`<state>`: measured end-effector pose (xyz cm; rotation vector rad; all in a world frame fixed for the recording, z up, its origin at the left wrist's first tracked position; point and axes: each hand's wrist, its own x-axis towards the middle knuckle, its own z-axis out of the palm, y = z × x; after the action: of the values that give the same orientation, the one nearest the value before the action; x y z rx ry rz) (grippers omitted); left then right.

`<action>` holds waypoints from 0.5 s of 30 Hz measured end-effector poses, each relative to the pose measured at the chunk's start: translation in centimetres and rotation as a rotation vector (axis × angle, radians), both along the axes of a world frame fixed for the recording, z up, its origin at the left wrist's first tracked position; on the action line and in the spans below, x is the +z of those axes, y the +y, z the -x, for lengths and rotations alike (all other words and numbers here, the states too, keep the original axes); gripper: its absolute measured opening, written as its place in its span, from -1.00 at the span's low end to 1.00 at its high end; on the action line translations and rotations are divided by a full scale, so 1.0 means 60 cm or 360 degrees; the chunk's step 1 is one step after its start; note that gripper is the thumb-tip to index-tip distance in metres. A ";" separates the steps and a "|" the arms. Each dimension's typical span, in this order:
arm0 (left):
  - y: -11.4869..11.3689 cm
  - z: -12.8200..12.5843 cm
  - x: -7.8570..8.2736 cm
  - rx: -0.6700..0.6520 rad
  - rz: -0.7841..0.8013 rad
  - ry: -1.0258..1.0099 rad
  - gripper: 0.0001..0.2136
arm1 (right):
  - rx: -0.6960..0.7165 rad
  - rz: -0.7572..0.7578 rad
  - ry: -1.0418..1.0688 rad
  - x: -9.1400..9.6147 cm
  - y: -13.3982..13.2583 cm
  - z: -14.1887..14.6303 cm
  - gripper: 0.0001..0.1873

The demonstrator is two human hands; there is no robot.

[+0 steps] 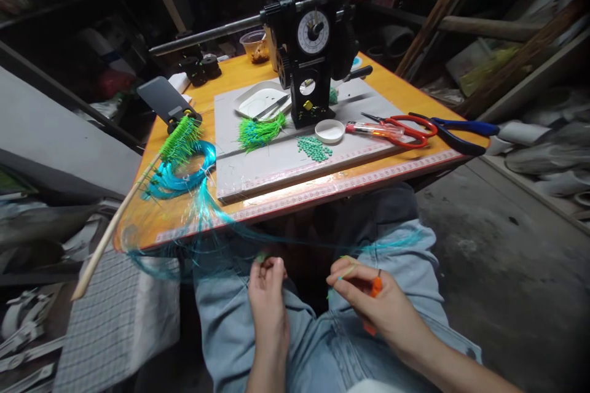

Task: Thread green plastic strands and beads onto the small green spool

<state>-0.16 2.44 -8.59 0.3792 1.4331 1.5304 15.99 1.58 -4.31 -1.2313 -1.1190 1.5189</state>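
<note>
My left hand [268,282] is above my lap, fingers curled into a pinch; a small blurred green bit [262,256] shows at the fingertips. To its right, my right hand [364,288] pinches a thin yellow-green strand [348,267] between thumb and forefinger, with a tiny teal spot near the thumb tip. An orange-handled tool [377,286] is tucked into the same palm; its working end is hidden. A loose bundle of teal filament [295,241] trails from the table edge across my knees, just beyond both hands.
On the yellow table [239,67] stand a black machine with a dial [313,49] and a grey board [230,166]. The board bears green beads [314,148], a white dish [329,130], a green strand bundle [260,132] and red-handled scissors [415,130]. Blue-handled pliers [465,132] lie right; a wooden stick [110,236] juts left.
</note>
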 end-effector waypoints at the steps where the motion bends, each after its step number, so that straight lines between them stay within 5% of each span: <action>1: 0.014 0.008 -0.010 0.0034 -0.0007 0.0034 -0.68 | -0.0002 -0.0005 -0.0016 0.001 0.001 -0.001 -0.76; 6: 0.040 0.023 -0.036 0.0117 0.0025 0.0159 -0.73 | -0.0023 -0.0021 -0.0102 -0.003 0.001 -0.011 -0.71; 15: -0.009 0.026 -0.016 0.0114 0.0137 0.0217 -0.73 | 0.0138 -0.0236 -0.0207 -0.005 0.009 -0.002 -0.81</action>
<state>-1.70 1.90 -9.53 0.3899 1.6290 1.5181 16.11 2.13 -4.61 -1.2065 -1.3611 1.4074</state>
